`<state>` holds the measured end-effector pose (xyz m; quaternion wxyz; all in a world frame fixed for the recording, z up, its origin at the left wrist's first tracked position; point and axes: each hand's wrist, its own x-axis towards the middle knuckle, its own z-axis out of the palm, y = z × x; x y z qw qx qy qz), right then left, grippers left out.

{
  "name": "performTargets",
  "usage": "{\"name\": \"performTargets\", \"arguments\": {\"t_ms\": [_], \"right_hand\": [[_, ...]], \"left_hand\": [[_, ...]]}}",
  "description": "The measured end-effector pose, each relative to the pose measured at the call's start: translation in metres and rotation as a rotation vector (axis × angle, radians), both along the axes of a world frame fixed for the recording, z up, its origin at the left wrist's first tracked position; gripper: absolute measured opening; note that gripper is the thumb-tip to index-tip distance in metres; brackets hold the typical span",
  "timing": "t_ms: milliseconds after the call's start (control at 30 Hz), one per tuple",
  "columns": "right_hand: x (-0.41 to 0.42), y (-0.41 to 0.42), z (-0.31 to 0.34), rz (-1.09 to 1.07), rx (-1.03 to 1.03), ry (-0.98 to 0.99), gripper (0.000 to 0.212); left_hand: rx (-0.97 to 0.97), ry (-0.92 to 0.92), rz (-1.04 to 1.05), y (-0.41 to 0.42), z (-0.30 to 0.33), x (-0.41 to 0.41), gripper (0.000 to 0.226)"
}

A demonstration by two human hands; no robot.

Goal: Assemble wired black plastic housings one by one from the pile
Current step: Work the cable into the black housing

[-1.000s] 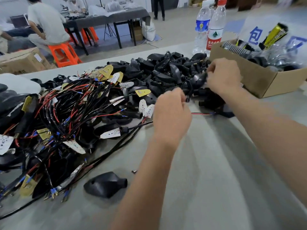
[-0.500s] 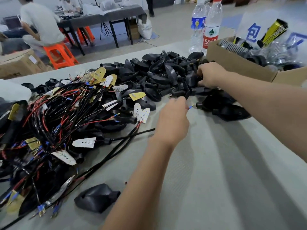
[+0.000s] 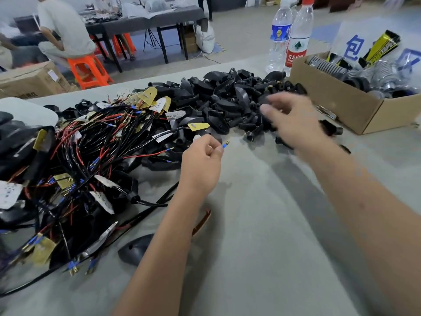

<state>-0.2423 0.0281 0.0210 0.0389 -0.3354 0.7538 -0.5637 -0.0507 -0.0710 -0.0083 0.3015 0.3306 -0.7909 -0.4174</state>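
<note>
Head view: my left hand [image 3: 201, 160] pinches a wire end [image 3: 226, 144]. Right hand [image 3: 289, 117] blurred, grip unclear. Wire limp; take housings [image 3: 218, 103], light and rigid, by the body.

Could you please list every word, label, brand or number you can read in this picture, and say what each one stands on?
"包": large blue character on the white sign behind the cardboard box.
"农夫山泉": red label of the red-capped bottle; small and only just readable.
Blue label of the other bottle: too blurred to read.
Black lettering on the yellow packet: too blurred to read.
Sticker on the carton far left: too small to read.
</note>
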Motion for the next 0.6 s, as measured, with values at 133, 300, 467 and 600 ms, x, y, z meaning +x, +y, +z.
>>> {"name": "performTargets", "arguments": {"t_ms": [133,300,467,600], "right_hand": [[0.067,-0.005,-0.037,0.244,-0.133,-0.295,0.017],[0.071,-0.004,-0.046,0.289,-0.133,-0.107,0.026],[0.070,-0.001,-0.050,0.268,-0.071,-0.013,0.028],[0.070,-0.002,-0.052,0.217,-0.050,0.029,0.026]], "left_hand": [[0.123,0.009,-0.004,-0.002,-0.009,0.014,0.017],[0.168,0.085,-0.035,-0.004,-0.011,0.018,0.020],[0.116,0.111,-0.025,0.000,-0.009,0.017,0.020],[0.052,0.152,0.009,0.001,-0.008,0.019,0.019]]}}
